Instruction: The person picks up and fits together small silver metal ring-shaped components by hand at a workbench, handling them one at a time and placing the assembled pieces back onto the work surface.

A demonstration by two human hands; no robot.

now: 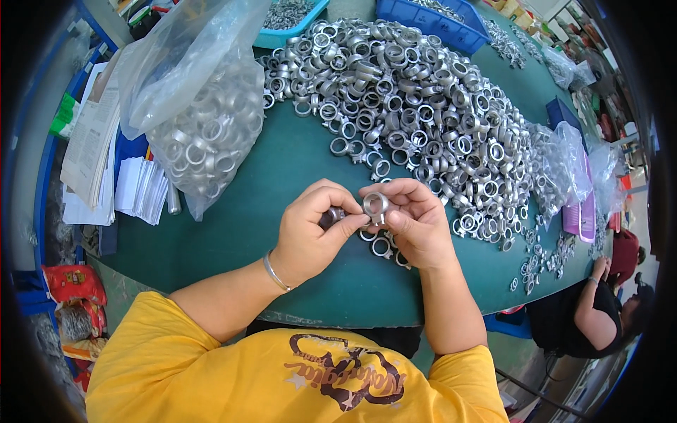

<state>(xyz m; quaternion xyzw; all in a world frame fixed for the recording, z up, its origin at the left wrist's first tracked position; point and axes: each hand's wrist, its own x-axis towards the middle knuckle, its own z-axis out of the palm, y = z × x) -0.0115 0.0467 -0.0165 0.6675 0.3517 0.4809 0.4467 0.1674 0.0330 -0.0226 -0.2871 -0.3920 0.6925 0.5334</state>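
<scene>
Over the near part of the green table, my two hands are close together. My right hand (423, 225) pinches a silvery metal ring fitting (375, 204) with a small lug at its lower side, between thumb and fingers. My left hand (310, 225) is closed, its thumb and fingertip meeting at the left side of that fitting. A darker metal ring (330, 217) sits in the curl of its fingers. Several loose ring fittings (381, 247) lie on the table just below my right hand, partly hidden by it.
A big heap of metal ring fittings (416, 99) spreads beyond my hands. A clear plastic bag (204, 134) of rings stands left, beside papers (92, 134). Blue bins (451, 28) stand at the back. A pink basket (580, 211) and a seated person (592, 317) are at right.
</scene>
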